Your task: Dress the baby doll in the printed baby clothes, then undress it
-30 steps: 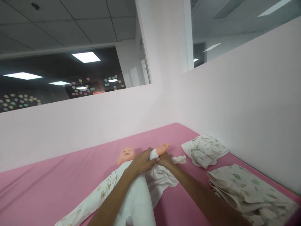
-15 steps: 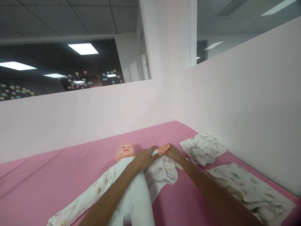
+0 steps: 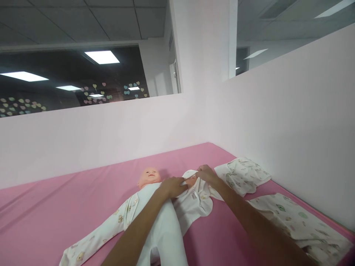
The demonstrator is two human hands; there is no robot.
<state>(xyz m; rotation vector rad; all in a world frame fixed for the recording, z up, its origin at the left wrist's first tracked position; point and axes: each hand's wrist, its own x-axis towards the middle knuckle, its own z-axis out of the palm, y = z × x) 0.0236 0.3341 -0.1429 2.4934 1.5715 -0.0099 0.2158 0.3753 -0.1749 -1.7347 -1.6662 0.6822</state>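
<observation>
A baby doll (image 3: 149,176) lies face up, dressed in a pale white suit (image 3: 163,229). A printed white garment (image 3: 191,210) is spread beside and partly beneath it, with one long sleeve (image 3: 97,232) stretched to the lower left. My left hand (image 3: 174,187) is closed around the doll's arm near its hand. Just to the right, my right hand (image 3: 206,174) pinches the edge of the printed garment by the doll's hand (image 3: 191,181). Cloth hides part of the doll's hand.
The pink padded surface (image 3: 69,203) meets white walls at the back and right. A folded printed cloth (image 3: 242,175) and another printed garment (image 3: 302,221) lie along the right side. Windows are above the walls.
My right hand has let go of the doll's hand and now holds garment cloth beside it. White cloth has come up around the doll's hand, which was bare before.
</observation>
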